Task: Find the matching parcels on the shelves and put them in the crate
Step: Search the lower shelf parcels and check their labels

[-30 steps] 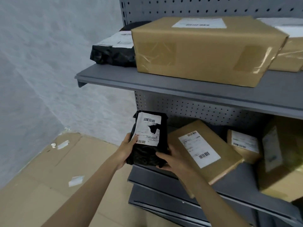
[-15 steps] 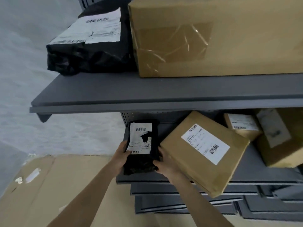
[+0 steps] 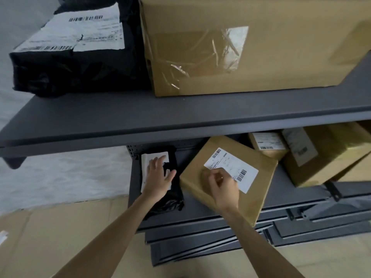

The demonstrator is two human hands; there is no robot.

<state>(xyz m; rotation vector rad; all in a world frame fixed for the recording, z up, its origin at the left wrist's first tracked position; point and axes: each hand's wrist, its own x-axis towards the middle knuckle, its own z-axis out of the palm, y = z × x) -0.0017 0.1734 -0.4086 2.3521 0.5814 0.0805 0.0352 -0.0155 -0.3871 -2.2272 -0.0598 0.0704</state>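
Observation:
A small black parcel (image 3: pixel 170 194) with a white label lies flat on the lower shelf (image 3: pixel 281 195), at its left end. My left hand (image 3: pixel 158 175) rests open on top of it, fingers spread over the label. Right beside it lies a flat brown parcel (image 3: pixel 259 189) with a white barcode label. My right hand (image 3: pixel 222 184) hovers over that parcel's near left part, fingers curled loosely, holding nothing. No crate is in view.
The upper shelf (image 3: pixel 180 119) juts out above my hands, carrying a black bag parcel (image 3: pixel 76 63) and a large brown box (image 3: pixel 251 41). Further brown boxes (image 3: pixel 329 155) crowd the lower shelf's right. Grey panels (image 3: pixel 200 247) are stacked on the cardboard floor (image 3: pixel 50 237).
Both hands held the small black parcel upright; now it lies flat on the lower shelf. My right hand has let go and moved onto the brown parcel. The view has tilted down.

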